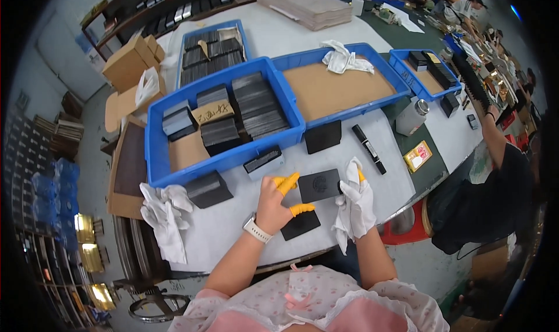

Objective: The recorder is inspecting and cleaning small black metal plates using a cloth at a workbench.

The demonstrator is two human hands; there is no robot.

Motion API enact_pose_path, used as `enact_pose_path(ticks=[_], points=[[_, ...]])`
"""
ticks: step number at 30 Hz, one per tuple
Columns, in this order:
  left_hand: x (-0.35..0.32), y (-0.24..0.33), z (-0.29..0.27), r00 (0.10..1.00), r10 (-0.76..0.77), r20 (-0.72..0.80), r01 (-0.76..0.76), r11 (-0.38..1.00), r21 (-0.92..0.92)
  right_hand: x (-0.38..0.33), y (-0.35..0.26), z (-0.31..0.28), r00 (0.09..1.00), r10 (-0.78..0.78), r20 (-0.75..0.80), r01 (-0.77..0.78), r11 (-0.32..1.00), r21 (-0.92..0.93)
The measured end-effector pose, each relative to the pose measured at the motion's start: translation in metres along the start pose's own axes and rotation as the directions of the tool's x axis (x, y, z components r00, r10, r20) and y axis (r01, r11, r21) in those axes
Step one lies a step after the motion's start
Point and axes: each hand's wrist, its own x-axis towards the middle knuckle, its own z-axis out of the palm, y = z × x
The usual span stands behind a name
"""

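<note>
A thin black rectangular plate [319, 185] with a round mark on its face is held up in front of me. My right hand [360, 207] grips its right edge, with a bunched white cloth [351, 198] wrapped about the fingers. Yellow finger covers show on both hands. At the plate's left side my left hand [278, 204] is open, thumb and forefinger spread apart; whether a fingertip touches the plate I cannot tell. Below it a second black plate [301, 225] lies on the white table covering, partly hidden by the left thumb.
Stacks of black plates [259, 105] fill a blue bin [224, 172]. Beside it stands a cardboard-lined blue tray [349, 112] with a white cloth [347, 59]. A black marker [369, 149], metal flask [411, 118], yellow packet [418, 156] and black plate stack [208, 190] lie around. People sit at right.
</note>
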Motion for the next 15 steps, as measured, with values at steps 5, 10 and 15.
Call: enact_pose_path(ticks=[5, 10, 15], points=[[-0.009, 0.006, -0.008, 1.0, -0.015, -0.007, 0.015, 1.0, -0.023, -0.014, -0.002, 0.005, 1.0, -0.002, 0.03, 0.001, 1.0, 0.019], [-0.009, 0.005, -0.011, 0.996, 0.075, -0.042, -0.074, 0.997, 0.012, -0.013, 0.004, 0.0, 0.998, 0.009, 0.066, -0.008, 1.0, -0.008], [-0.007, 0.015, -0.013, 0.997, 0.075, -0.03, -0.078, 0.993, -0.085, -0.027, 0.009, -0.005, 0.999, -0.029, 0.039, 0.031, 0.998, -0.046]])
